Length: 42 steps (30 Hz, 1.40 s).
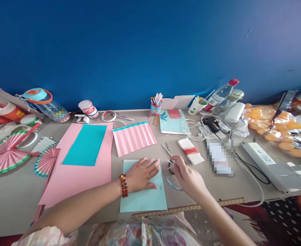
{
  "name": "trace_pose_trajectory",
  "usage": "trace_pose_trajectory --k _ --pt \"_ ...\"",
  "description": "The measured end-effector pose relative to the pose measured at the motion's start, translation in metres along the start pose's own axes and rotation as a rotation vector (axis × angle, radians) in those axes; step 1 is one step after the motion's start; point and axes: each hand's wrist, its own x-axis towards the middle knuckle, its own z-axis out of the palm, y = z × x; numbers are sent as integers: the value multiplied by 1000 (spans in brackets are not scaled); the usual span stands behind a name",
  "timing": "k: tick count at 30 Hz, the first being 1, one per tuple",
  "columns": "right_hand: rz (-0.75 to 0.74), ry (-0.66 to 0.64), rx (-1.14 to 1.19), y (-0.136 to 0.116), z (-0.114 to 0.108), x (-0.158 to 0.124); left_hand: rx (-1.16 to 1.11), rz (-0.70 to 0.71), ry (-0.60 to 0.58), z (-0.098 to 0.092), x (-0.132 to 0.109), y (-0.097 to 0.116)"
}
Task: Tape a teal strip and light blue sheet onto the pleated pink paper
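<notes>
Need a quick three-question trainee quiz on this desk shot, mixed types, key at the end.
1. Which hand rests on the pale blue sheet?
2. True or false: the teal paper lies on top of the large pink sheet.
3. The strip along the far edge of the pleated pink paper is: A) yellow, B) black, C) teal.

Key: 1. Left hand. 2. True. 3. C.

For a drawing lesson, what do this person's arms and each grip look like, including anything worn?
The left grip is ungloved, with a wrist bracelet of round beads, mostly reddish-brown with a yellow one. A pale, gathered fabric sleeve with coloured patches shows on the left arm. The right grip is ungloved, its forearm bare; no sleeve shows there.
</notes>
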Motion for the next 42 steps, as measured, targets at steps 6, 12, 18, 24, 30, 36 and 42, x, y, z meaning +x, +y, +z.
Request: trace_pose_trajectory --k 6,12,18,24,30,36,42 --pt "-132 5 559 18 -13 -2 -83 -5 34 4 -9 -4" --pt "-137 175 672 22 -27 30 -186 -18 50 0 -21 2" --pt "-225 401 81 15 -31 67 -341 -192 221 -15 -44 4" --pt "-368 417 -79 4 -4 56 -311 -620 332 -13 -77 -21" --pt "-579 139 -77 -22 36 30 -304 -665 308 -3 -89 -32" --pt "-509 91 -87 -28 43 30 -369 -668 307 0 -86 -35" --pt "-514 86 -5 -26 40 33 -376 -682 339 2 -86 -34"
